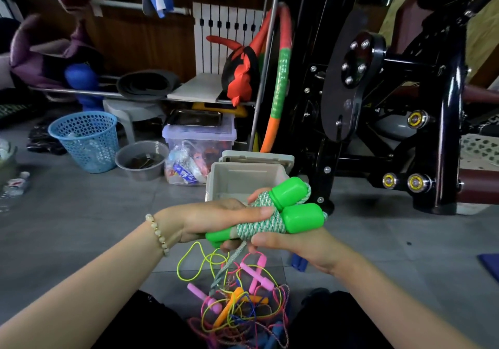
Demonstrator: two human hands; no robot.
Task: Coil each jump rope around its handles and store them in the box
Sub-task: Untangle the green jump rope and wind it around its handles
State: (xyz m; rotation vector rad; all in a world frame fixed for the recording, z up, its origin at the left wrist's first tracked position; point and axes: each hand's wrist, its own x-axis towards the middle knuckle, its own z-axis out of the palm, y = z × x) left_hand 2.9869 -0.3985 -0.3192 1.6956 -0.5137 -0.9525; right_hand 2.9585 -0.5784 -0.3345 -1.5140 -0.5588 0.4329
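Starting at the far left of the floor: a blue mesh basket stands upright, with a grey bowl just beside it on its right. Next to the bowl is a clear lidded tub with packets showing through its wall.

Centre, raised above the floor: the left hand, a bead bracelet on its wrist, grips the green jump rope. One finger lies straight across the coil; the others curl under the two handles. The white-and-green cord is wound closely round both green handles, which lie side by side. A short loose end hangs from the bundle towards the floor.

Just beyond the hands, a beige box sits on the floor, its lid open and tipped back.

Near edge of the floor, below the hands: a tangled pile of thin ropes in yellow, pink, orange and blue, with pink handles among them.

The right hand holds the bundle from below, thumb pressed against the coil; its fingers are hidden beneath.

Right side: a black exercise machine stands on the floor, a striped hoop leaning at its left.
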